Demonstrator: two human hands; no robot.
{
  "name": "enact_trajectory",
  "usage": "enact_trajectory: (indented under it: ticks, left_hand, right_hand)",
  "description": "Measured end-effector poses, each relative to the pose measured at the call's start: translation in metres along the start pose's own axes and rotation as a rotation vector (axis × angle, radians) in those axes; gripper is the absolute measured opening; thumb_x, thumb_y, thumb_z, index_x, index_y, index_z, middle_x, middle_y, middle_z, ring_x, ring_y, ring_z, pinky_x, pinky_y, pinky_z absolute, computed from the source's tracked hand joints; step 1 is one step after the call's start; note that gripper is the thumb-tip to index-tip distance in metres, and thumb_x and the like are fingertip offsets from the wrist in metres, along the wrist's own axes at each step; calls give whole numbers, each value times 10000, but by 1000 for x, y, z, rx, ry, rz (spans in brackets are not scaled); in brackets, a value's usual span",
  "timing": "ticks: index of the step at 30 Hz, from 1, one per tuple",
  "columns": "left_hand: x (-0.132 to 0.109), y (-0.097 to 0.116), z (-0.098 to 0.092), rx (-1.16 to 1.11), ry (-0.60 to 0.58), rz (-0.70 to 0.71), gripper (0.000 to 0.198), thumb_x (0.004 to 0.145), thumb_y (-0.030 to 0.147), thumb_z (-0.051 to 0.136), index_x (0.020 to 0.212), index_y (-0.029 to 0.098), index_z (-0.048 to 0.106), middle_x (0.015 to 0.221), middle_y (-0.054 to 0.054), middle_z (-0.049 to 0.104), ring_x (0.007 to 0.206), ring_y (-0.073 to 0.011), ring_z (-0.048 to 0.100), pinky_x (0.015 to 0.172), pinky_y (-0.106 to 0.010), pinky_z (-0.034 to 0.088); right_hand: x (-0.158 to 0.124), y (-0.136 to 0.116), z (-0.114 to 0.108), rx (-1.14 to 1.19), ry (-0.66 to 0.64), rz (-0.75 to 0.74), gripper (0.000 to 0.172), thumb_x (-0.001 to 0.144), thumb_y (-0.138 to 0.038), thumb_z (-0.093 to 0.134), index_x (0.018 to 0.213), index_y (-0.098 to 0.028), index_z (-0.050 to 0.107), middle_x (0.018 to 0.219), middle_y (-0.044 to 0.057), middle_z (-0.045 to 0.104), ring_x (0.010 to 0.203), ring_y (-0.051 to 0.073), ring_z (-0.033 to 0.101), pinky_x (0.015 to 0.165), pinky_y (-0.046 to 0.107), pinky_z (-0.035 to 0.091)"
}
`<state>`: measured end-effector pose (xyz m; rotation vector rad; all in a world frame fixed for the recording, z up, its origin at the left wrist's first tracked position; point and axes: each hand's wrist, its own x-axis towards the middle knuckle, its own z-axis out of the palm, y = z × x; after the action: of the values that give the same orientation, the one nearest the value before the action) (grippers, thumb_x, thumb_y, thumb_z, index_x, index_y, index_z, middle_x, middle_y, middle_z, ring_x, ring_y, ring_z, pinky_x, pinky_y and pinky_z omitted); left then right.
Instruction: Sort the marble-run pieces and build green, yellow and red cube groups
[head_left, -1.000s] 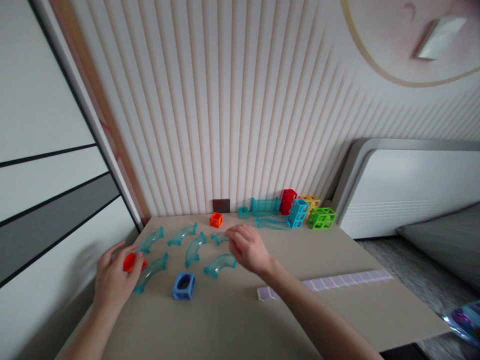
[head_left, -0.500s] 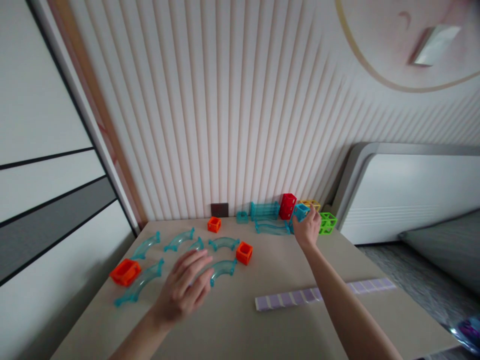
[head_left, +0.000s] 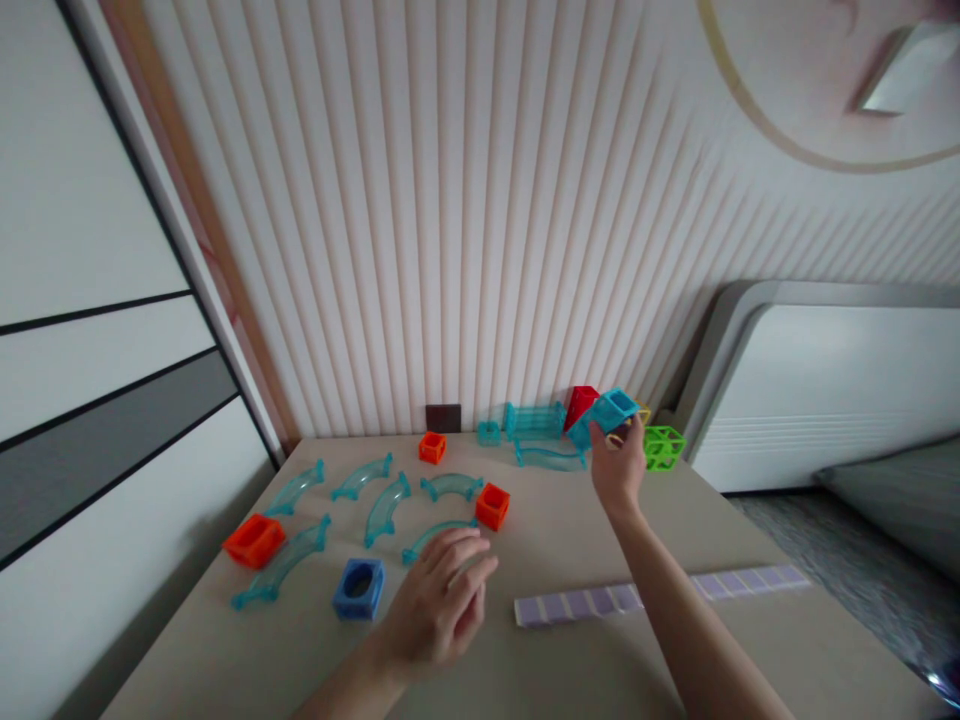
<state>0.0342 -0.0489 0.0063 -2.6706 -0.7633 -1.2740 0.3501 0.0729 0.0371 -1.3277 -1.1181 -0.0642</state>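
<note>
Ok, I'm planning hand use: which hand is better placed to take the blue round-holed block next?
Probably the left hand: it looks empty and is near the blue block, while the right hand is farther off and grips the light-blue frame.

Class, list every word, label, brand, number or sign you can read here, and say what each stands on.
There are none that can be read.
Purple strip: pale cross lines, no readable lettering.
Dark rectangle by the wall: too small to tell.
Light-blue block in the right hand: no readable marking.
</note>
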Motion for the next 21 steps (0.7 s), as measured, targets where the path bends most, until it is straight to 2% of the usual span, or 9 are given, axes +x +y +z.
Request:
enact_trajectory:
  ticks: [2, 3, 6, 9, 12, 16, 18, 21]
  left_hand:
    - [-4, -2, 5, -20, 54, -139, 507, 894, 90, 540, 1394, 166, 496, 1249, -155, 658, 1240, -256, 607, 1030, -401, 543]
    - [-6, -3, 7, -24, 75, -191, 546, 906, 113, 543, 1441, 173, 449, 1282, -162, 640, 1253, -261, 598, 1030, -403, 543]
    - [-15, -5, 10, -30, 104, -280, 652, 929, 184, 560, 1535, 206, 319, 1389, -173, 574, 1314, -289, 556, 1055, -438, 525]
    - [-18, -4, 9, -63, 147, -369, 716, 952, 252, 553, 1580, 209, 211, 1488, -196, 487, 1370, -320, 505, 1077, -485, 502]
    - [-17, -4, 6, -149, 179, -450, 689, 969, 320, 536, 1575, 219, 223, 1490, -195, 491, 1336, -324, 543, 1046, -482, 528]
    - [-15, -4, 6, -249, 163, -516, 561, 975, 331, 546, 1501, 256, 368, 1394, -160, 601, 1263, -305, 613, 1012, -455, 557]
    - [-15, -3, 6, -308, 145, -548, 515, 965, 333, 569, 1457, 263, 432, 1355, -149, 636, 1231, -300, 638, 998, -444, 568]
    - [-16, -2, 6, -394, 132, -582, 478, 953, 339, 591, 1413, 260, 489, 1338, -141, 654, 1215, -298, 650, 997, -439, 571]
  right_hand:
    - [-20, -33, 4, 84, -78, 16, 439, 909, -493, 605, 1216, -184, 548, 983, 95, 688, 794, 211, 654, 724, 345, 534]
    - [-33, -50, 6, 228, -185, 48, 383, 910, -471, 626, 1165, -192, 566, 957, 76, 688, 790, 203, 652, 724, 333, 537]
    - [-77, -96, 12, 559, -398, 112, 290, 941, -445, 616, 1102, -205, 592, 913, 45, 683, 780, 184, 640, 714, 299, 538]
    - [-117, -122, 18, 688, -484, 201, 274, 955, -448, 604, 1097, -214, 604, 918, 38, 699, 777, 177, 651, 705, 282, 548]
    - [-146, -125, 20, 687, -585, 237, 329, 949, -441, 621, 1195, -225, 581, 1019, 63, 720, 872, 207, 688, 763, 313, 575]
    - [-169, -111, 14, 606, -707, 66, 464, 913, -411, 676, 1325, -242, 543, 1190, 85, 702, 1044, 246, 675, 919, 364, 555]
    - [-175, -103, 10, 584, -720, 36, 473, 928, -410, 657, 1358, -255, 534, 1249, 84, 683, 1073, 248, 666, 929, 358, 552]
    - [-179, -97, 9, 577, -705, 89, 427, 964, -418, 608, 1353, -253, 551, 1206, 80, 697, 1023, 238, 677, 901, 346, 561]
